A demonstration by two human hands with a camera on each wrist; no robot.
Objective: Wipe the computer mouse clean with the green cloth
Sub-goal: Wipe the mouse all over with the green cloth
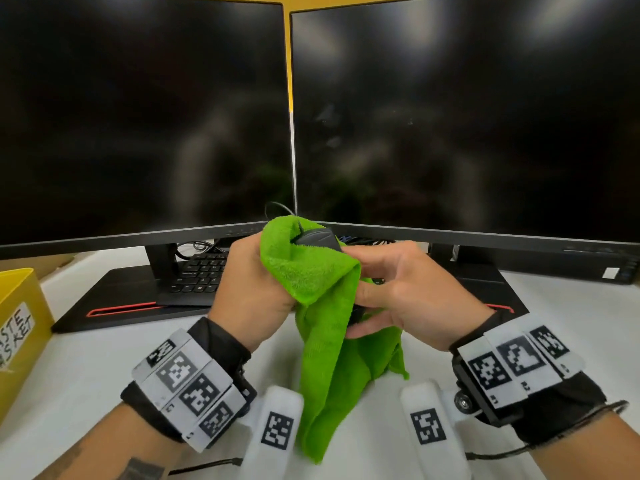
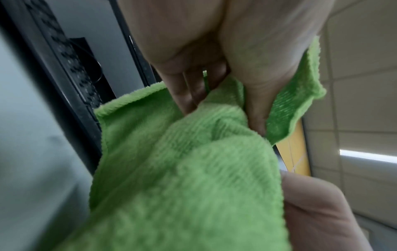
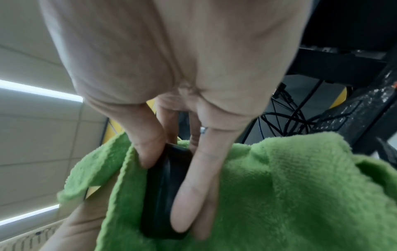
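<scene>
Gripping the black computer mouse between thumb and curled fingers, the right hand holds it raised above the white table, out over the middle of the front edge and just below the two dark monitors. In the right wrist view the thumb presses one side of the mouse and a long finger lies along the other, so the hand is closed round it. The left hand is closed on the green cloth, its fingers bunched inside the fabric; the left wrist view shows thumb and fingers pinching folds of the cloth. The cloth is wrapped against the left side and underside of the mouse, leaving only the mouse's top and its cable end showing above the fold, and the rest hangs down between the two wrists towards the table's front edge. A black keyboard sits behind the left hand, under the left monitor. A yellow bin stands at the table's left edge.
</scene>
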